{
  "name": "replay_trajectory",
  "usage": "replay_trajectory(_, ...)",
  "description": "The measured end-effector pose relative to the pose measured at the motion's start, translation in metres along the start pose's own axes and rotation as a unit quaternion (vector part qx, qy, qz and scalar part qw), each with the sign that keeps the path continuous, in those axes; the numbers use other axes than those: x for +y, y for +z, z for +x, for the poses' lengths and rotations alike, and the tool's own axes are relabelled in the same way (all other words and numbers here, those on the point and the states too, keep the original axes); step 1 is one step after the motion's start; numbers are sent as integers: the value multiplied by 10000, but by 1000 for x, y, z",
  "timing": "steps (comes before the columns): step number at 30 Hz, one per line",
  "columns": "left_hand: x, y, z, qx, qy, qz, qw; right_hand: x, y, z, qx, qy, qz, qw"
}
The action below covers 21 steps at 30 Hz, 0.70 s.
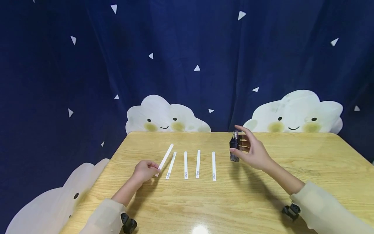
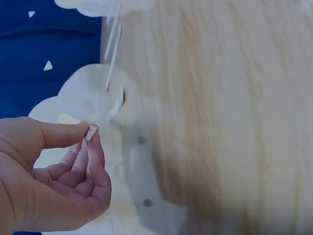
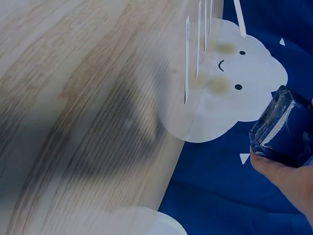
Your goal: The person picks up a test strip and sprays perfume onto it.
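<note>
In the head view my left hand [image 1: 146, 171] pinches the near end of a white paper test strip [image 1: 167, 155] between thumb and fingers. This strip slants up and away to the right. The left wrist view shows the strip's end [image 2: 91, 132] at the thumb tip, with the other fingers curled. My right hand [image 1: 253, 151] grips a dark glass perfume bottle [image 1: 234, 145] upright, thumb near its lower side and index finger by the silver top. From the right wrist view the bottle's thick clear base [image 3: 274, 122] is visible; most of that hand is out of frame.
Several more white strips lie side by side on the wooden table [image 1: 187, 201], among them a slanted strip [image 1: 171, 165] next to the left hand and a straight strip [image 1: 214, 165] nearest the bottle. Behind the table hangs a blue curtain [image 1: 181, 42] with cloud shapes [image 1: 163, 113].
</note>
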<state>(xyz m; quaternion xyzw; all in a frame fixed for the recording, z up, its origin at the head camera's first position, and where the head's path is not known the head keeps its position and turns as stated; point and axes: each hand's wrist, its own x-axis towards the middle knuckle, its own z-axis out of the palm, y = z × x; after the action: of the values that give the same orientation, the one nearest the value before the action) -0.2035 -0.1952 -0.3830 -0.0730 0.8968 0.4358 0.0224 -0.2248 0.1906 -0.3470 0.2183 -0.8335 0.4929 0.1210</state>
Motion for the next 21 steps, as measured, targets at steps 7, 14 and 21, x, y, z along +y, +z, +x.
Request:
replay_trajectory(7, 10, 10, 0, -379, -75, -627, 9973, -4, 1, -8, -98, -469, -461, 9978)
replay_trajectory(14, 27, 10, 1, -538, -115, -1070, 9927, -8, 2, -12, -174, -732, -380, 9964)
replay_trajectory(21, 37, 14, 5, -660, -78, -1199, 9906, -11, 6, -13, -107, -920, -97, 9957)
